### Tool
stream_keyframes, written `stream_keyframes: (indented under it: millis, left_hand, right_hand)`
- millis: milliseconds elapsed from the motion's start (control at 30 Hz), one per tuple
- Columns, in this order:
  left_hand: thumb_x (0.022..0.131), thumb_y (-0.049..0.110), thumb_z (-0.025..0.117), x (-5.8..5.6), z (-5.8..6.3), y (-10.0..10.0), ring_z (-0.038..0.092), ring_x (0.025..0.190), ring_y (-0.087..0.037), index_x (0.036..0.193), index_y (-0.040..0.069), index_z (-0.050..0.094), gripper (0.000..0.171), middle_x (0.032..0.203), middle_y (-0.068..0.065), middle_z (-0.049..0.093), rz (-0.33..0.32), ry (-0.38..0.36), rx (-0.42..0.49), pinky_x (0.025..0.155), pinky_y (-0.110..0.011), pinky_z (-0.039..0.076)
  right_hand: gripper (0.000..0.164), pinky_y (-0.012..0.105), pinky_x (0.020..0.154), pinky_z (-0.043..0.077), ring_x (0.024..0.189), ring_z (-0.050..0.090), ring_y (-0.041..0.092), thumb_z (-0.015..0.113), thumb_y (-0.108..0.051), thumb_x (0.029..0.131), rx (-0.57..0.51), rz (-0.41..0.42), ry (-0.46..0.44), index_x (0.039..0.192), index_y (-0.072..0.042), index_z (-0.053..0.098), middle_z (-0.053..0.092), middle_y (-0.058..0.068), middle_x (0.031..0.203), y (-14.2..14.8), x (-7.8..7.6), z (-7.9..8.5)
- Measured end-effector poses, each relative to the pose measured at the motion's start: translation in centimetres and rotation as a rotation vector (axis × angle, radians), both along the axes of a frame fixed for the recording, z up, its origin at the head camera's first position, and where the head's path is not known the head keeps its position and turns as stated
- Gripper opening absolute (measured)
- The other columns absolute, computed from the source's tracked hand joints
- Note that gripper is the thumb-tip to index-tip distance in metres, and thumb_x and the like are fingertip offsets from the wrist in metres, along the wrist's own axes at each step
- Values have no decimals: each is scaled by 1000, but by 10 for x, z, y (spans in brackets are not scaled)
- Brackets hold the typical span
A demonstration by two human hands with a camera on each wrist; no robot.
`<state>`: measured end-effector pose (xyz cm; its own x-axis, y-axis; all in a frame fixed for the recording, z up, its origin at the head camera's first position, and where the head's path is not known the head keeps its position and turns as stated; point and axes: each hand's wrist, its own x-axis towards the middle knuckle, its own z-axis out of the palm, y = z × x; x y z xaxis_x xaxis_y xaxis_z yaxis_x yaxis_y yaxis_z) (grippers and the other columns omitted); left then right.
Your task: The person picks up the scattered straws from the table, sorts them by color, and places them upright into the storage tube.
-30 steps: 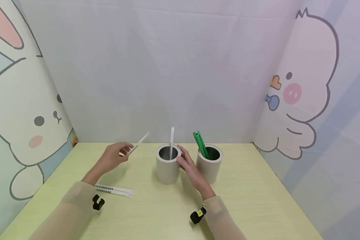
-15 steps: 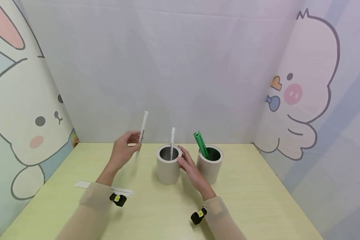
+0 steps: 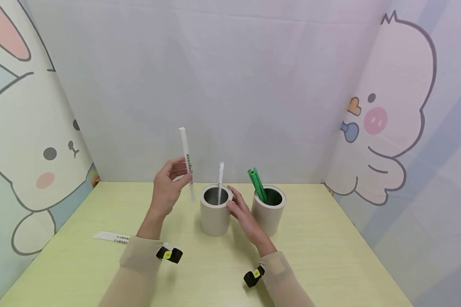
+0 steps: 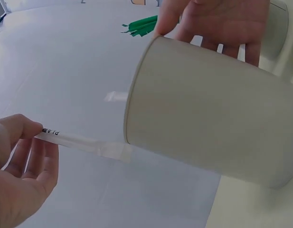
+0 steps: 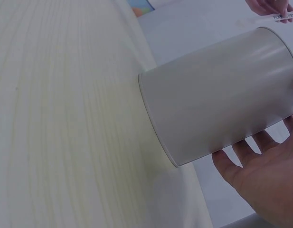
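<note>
In the head view my left hand (image 3: 168, 185) pinches a paper-wrapped drinking straw (image 3: 187, 157) with black print, near upright. The straw's lower end is left of a beige cylindrical cup (image 3: 214, 219), apart from it. One wrapped straw (image 3: 220, 172) stands inside that cup. My right hand (image 3: 249, 219) holds the cup's right side, thumb near the rim and fingers partly hidden behind. The right wrist view shows those fingertips touching the wall of the cup (image 5: 217, 95). Close by on the right is a second cup (image 3: 268, 219) with green straws (image 3: 256, 183) leaning in it.
More wrapped straws (image 3: 111, 237) lie on the light wooden table (image 3: 207, 273), partly hidden by my left sleeve (image 3: 138, 260). A pale curtain (image 3: 215, 85) hangs behind the table, with cartoon-printed cloth on both sides.
My left hand has moved right and up toward the first cup, tipping its wrapped straw from slanted to near upright. The right hand and both cups have stayed in place.
</note>
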<state>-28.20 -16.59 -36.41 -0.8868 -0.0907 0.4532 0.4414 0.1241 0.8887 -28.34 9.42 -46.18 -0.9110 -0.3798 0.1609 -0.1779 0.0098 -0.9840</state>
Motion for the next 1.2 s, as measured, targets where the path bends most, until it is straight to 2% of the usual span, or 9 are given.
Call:
stream_keyframes:
  millis: [267,433,767,1100,1200]
  left_hand:
    - [95,-6,74,11,10,13,68,113,-19,141,4,61,48,128,-15,66,37,71,139,92,-21,60]
    - [95,-7,73,11,8,22,68,113,-19,141,2,60,49,127,-14,65,28,81,181,94,-23,60]
    - [96,-4,73,7,-2,33,67,115,-23,140,7,61,47,126,-13,65,4,52,154,93,-22,60]
    - [95,-3,73,-7,-28,43,68,115,-27,140,9,61,48,126,-14,66,-3,-16,79,93,-23,60]
    - [95,-2,73,-9,-34,44,68,115,-27,140,10,61,48,126,-14,67,-9,-31,59,93,-25,60]
  right_hand:
    - [57,59,129,24,163,15,31,43,-38,115,2,4,0,168,-30,25,24,6,175,-2,0,1]
    - [56,59,129,24,163,17,33,43,-37,115,-2,0,-2,168,-30,25,26,7,174,-1,0,0]
    - [58,58,129,24,162,19,32,43,-40,115,3,3,-9,169,-31,25,24,7,175,1,0,2]
    - [58,60,128,25,159,26,34,42,-42,115,38,-2,5,169,-30,24,29,7,172,2,-2,0]
    - [58,59,128,26,159,26,31,43,-44,114,36,-1,0,168,-33,25,30,5,172,2,-2,1]
